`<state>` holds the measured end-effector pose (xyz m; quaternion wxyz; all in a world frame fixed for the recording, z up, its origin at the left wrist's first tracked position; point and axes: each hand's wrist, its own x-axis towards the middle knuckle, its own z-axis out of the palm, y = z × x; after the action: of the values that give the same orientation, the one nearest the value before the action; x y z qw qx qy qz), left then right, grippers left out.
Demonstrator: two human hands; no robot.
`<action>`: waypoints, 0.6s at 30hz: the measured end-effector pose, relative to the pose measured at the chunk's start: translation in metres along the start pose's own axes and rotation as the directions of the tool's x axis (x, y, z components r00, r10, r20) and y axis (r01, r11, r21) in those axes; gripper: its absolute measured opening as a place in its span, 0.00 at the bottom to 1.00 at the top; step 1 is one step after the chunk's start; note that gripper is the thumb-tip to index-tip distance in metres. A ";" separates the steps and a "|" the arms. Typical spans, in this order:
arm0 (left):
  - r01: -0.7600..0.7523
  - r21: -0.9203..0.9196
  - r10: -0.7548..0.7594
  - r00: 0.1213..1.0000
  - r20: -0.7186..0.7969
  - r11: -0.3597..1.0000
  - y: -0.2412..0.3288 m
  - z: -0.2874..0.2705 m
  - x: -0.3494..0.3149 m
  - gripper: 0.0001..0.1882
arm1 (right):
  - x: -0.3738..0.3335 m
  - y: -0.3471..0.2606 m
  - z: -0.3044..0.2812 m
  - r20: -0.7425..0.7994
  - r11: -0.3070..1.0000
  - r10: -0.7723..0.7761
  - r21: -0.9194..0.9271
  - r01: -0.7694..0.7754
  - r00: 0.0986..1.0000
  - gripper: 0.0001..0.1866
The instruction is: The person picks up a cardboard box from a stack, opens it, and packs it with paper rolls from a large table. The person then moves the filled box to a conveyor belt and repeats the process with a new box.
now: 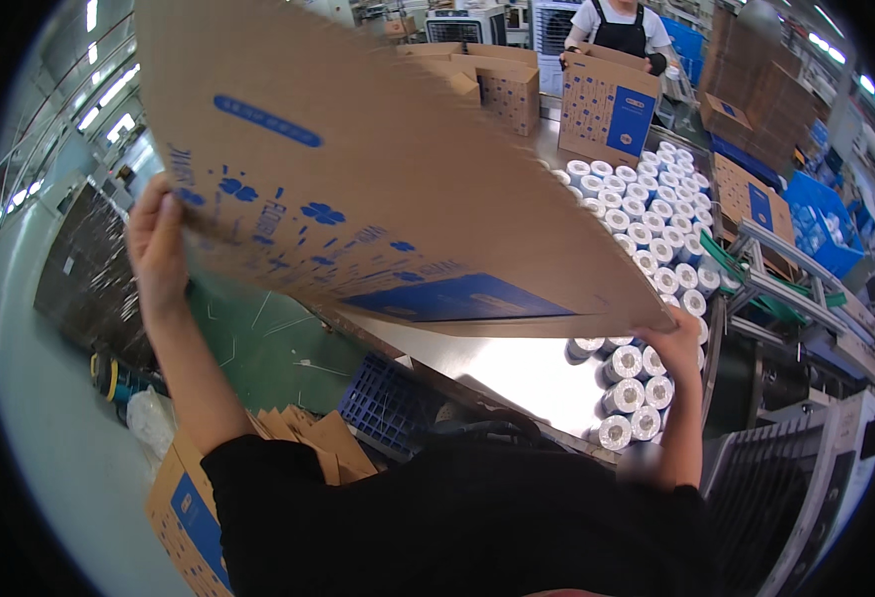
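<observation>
Plainly, in the head view the left hand (159, 244) has its fingers closed on the printed cardboard carton (388, 189) and the right hand (678, 346) pinches its lower-right corner, holding it tilted over the metal table (522, 370); swung low, that corner might topple the white-topped rolls (661, 234). A blue bin (849, 255) holds translucent plastic pieces (813, 227).

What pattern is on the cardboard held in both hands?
The head view shows brown cardboard printed with blue clover shapes and a blue panel.
</observation>
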<state>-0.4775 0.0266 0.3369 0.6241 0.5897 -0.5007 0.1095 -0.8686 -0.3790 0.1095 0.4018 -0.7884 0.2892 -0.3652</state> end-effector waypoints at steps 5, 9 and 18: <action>0.411 0.005 -0.407 0.902 0.146 0.912 -0.146 0.034 -0.009 0.16 | -0.052 -0.082 -0.011 -0.110 0.887 -0.103 -0.461 0.041 0.989 0.13; 0.087 0.480 0.023 0.976 -0.219 0.873 -0.147 0.118 -0.059 0.24 | -0.070 -0.111 0.034 0.117 0.701 -0.131 -0.692 0.176 0.984 0.16; -0.114 0.583 -0.034 0.971 0.238 0.804 -0.203 0.169 -0.117 0.15 | -0.080 -0.072 0.068 0.053 0.605 -0.189 -0.780 0.159 0.981 0.26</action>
<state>-0.4692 -0.1203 0.0888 0.3421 0.7529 -0.5245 0.2024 -0.8469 -0.2536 0.1152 -0.0224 -0.9021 0.3479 -0.2545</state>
